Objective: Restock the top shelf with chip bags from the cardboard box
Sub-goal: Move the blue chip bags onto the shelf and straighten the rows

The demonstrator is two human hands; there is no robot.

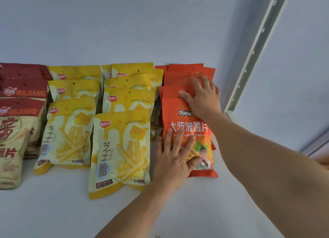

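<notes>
- A person reaches both bare arms onto a white shelf (53, 211) stocked with rows of snack bags standing one behind another.
- The left hand (173, 159) lies flat on the lower front of the front orange chip bag (188, 123), fingers straight and spread, thumb tucked against the bag's lower part.
- The right hand (203, 97) rests over the top edge of that same bag, fingers spread wide and reaching onto the orange bags behind (178, 77); neither hand grips anything.
- The orange row stands at the right end of the shelf, close to the white side wall and a perforated metal upright (252, 56).
- Just left of the orange row are two rows of yellow bags showing fries; the nearest front yellow bag (121, 154) stands beside the left hand.
- At the far left stands a row of red-topped bags (19, 113) with cream fronts.
- A white back wall (124, 24) rises behind all the rows.
</notes>
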